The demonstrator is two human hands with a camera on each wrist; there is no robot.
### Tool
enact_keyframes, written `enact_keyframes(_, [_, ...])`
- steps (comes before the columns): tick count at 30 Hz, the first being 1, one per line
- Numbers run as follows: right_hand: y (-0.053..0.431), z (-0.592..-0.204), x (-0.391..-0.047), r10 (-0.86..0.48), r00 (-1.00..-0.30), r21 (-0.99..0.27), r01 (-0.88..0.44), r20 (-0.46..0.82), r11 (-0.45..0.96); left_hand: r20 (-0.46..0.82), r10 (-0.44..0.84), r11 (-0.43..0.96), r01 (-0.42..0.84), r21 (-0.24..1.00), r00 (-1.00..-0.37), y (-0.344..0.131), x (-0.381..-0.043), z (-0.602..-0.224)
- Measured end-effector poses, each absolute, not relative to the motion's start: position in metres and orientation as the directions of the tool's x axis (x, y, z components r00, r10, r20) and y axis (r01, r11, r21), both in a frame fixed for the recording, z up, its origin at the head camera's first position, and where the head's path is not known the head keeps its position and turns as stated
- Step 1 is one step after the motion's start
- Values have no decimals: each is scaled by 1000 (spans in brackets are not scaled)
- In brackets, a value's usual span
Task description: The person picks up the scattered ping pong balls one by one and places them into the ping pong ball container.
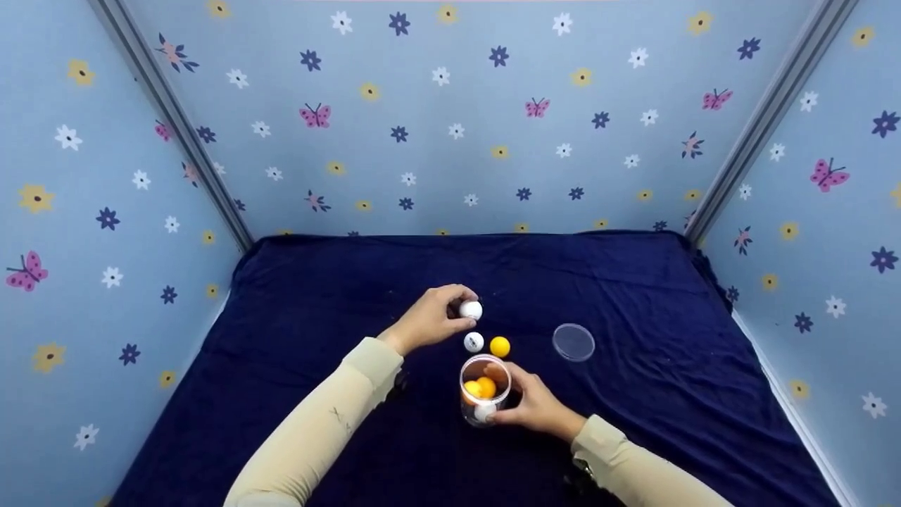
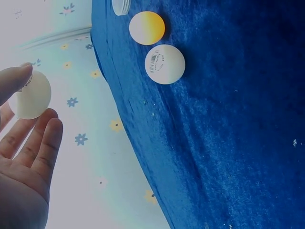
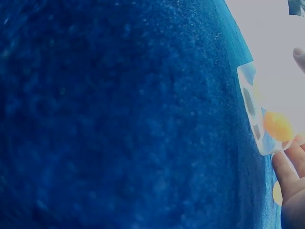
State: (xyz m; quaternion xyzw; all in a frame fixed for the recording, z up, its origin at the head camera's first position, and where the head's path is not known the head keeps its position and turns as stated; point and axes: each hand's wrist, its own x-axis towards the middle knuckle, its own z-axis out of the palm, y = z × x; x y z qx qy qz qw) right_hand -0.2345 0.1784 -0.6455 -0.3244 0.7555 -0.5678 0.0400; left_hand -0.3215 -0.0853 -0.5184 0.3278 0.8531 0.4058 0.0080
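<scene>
In the head view my left hand (image 1: 428, 318) pinches a white ping-pong ball (image 1: 471, 310) between thumb and fingers, above the cloth. The left wrist view shows printing on this ball (image 2: 35, 98). My right hand (image 1: 538, 405) grips the side of a clear round jar (image 1: 465, 405), whose mouth is uncovered. Inside the jar lie orange balls (image 1: 486, 386) and a white ball (image 1: 485, 411). Just beyond the jar, a printed white ball (image 1: 474, 342) and a yellow-orange ball (image 1: 500, 346) rest on the cloth. Glare washes out much of the jar (image 3: 249, 100) in the right wrist view.
A clear round lid (image 1: 574, 342) lies flat to the right of the loose balls. Dark blue cloth (image 1: 317, 282) with wrinkles covers the table. Flower-patterned walls (image 1: 450, 105) stand behind and on both sides, with grey metal posts (image 1: 760, 113) at the corners.
</scene>
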Motion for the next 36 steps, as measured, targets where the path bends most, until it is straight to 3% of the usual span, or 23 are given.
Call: enact_keyframes(36, [180, -645, -238, -550, -779, -891, -436, 301, 130, 233, 646, 387, 575, 721, -727, -90, -288, -515])
